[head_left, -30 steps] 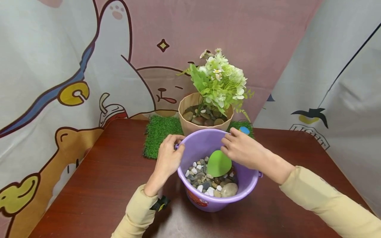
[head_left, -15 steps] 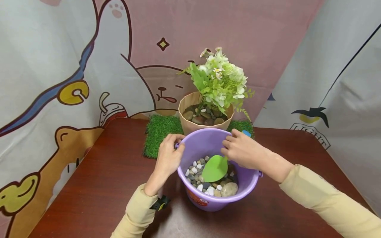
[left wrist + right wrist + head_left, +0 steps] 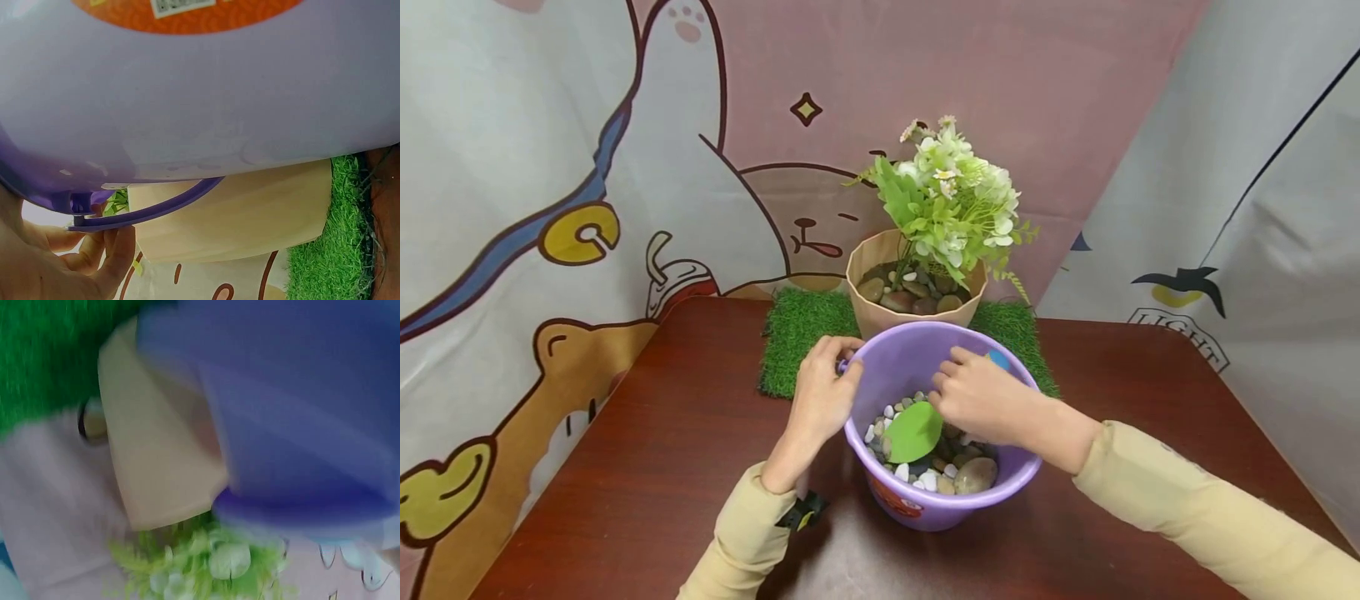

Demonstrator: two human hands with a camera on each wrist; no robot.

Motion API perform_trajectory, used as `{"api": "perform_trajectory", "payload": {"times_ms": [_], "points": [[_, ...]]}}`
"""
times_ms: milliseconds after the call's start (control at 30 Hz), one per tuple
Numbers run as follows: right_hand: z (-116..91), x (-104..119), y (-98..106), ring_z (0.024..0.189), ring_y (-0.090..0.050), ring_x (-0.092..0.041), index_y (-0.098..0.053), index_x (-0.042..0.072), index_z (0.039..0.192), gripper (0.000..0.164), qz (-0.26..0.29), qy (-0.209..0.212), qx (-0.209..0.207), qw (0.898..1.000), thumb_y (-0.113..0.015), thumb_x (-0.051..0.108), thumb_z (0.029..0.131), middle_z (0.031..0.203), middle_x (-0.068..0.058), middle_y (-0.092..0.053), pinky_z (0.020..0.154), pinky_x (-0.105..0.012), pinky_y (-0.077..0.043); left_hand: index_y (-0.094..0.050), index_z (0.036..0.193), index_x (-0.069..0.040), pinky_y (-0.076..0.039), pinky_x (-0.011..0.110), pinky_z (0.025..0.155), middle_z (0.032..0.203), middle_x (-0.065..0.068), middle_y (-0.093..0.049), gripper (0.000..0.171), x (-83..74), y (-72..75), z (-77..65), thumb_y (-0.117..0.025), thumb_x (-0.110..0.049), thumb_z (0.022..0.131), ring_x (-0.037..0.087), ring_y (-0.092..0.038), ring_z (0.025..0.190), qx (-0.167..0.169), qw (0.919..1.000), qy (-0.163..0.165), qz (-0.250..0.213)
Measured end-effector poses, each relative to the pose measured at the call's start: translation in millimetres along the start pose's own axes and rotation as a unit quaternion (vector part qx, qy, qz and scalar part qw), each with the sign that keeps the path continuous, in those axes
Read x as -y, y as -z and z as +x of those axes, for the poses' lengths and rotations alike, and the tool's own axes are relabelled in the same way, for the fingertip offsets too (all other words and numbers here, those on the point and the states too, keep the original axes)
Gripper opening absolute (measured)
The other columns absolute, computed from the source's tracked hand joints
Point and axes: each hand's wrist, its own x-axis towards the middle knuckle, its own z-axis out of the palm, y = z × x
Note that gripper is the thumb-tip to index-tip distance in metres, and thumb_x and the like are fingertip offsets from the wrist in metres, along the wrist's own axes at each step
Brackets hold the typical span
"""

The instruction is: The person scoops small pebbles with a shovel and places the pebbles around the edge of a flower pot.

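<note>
My left hand (image 3: 823, 387) grips the rim of a purple bucket (image 3: 936, 518) at its left handle lug. In the left wrist view that hand (image 3: 69, 262) curls its fingers up at the bucket's (image 3: 206, 106) edge, beside the hanging handle (image 3: 162, 206). Reaching inside the bucket, my right hand (image 3: 981, 402) holds a toy shovel by its handle. The shovel's green, leaf-shaped blade (image 3: 914, 432) lies over the pebbles (image 3: 928, 481), and its blue end (image 3: 997, 359) pokes out behind the hand. A large smooth stone (image 3: 976, 476) sits at the bucket's front right.
Behind the bucket stands a beige pot (image 3: 887, 321) with white artificial flowers (image 3: 958, 200) and stones. It rests on a green turf mat (image 3: 805, 329) on the brown table (image 3: 700, 433). A cartoon-printed cloth (image 3: 760, 83) hangs at the back. Motion blurs the right wrist view.
The right hand has moved left and lower into the bucket, carrying the shovel blade left across the pebbles. My left hand keeps its hold on the rim.
</note>
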Motion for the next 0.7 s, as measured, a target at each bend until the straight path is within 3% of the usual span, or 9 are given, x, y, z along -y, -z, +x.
{"api": "perform_trajectory", "payload": {"times_ms": [167,300,500,700], "points": [[-2.1,6.0,-5.5,0.058,-0.052,-0.019,-0.06,0.013,0.065,0.016,0.014,-0.014,0.005,1.0,-0.074,0.02,0.064,0.061,0.001,-0.055,0.063,-0.032,-0.034,-0.068,0.104,-0.004,-0.045,0.033,0.074,0.086,0.008,-0.059,0.023,-0.8,0.2,0.3,-0.057,-0.007,0.084,0.021,-0.055,0.081,-0.002,1.0,0.0,0.0],[-2.3,7.3,-6.0,0.056,-0.05,-0.019,-0.056,0.015,0.062,0.02,0.051,-0.045,0.038,0.997,-0.076,0.019,0.059,0.059,0.002,-0.054,0.06,-0.032,-0.032,-0.068,0.104,-0.004,-0.045,0.033,0.074,0.086,0.009,-0.059,0.023,-0.4,0.2,0.2,-0.056,-0.007,0.084,0.021,-0.055,0.08,-0.005,1.0,-0.001,0.001],[-1.3,4.4,-8.3,0.053,-0.051,-0.017,-0.054,0.02,0.059,0.026,0.144,-0.102,0.099,0.979,-0.078,0.012,0.054,0.056,0.005,-0.054,0.057,-0.033,-0.03,-0.068,0.104,-0.004,-0.045,0.032,0.074,0.086,0.009,-0.059,0.023,-0.3,-0.6,0.8,-0.057,-0.007,0.084,0.021,-0.055,0.08,-0.004,1.0,0.001,-0.001],[-0.7,5.1,-11.1,0.055,-0.052,-0.018,-0.055,0.018,0.063,0.026,0.127,-0.103,0.099,0.982,-0.079,0.015,0.055,0.059,0.004,-0.056,0.057,-0.033,-0.03,-0.068,0.104,-0.004,-0.044,0.032,0.074,0.086,0.008,-0.059,0.023,0.0,-1.0,0.5,-0.057,-0.008,0.084,0.021,-0.055,0.08,-0.005,1.0,0.006,-0.002]]}}
